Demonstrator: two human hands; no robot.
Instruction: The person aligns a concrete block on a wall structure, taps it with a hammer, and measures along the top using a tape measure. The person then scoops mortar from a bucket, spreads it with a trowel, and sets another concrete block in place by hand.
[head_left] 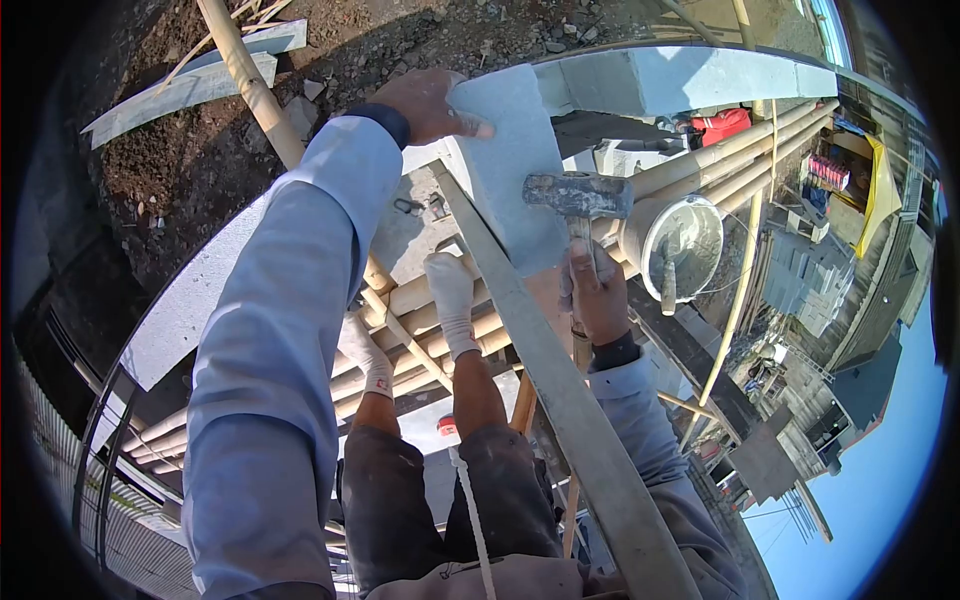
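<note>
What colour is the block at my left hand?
The block at the left hand is pale bluish grey, seen best in the head view.

Left arm (285, 310) outstretched, left grip (422, 105) with thumb (474, 128) extended; right grip (600, 300) curled closed

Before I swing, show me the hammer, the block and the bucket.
Hammer (578, 195): head view, on its metal head.
Block (520, 160): head view, on its broad pale face.
Bucket (703, 248): head view, on its inner wall.
</note>
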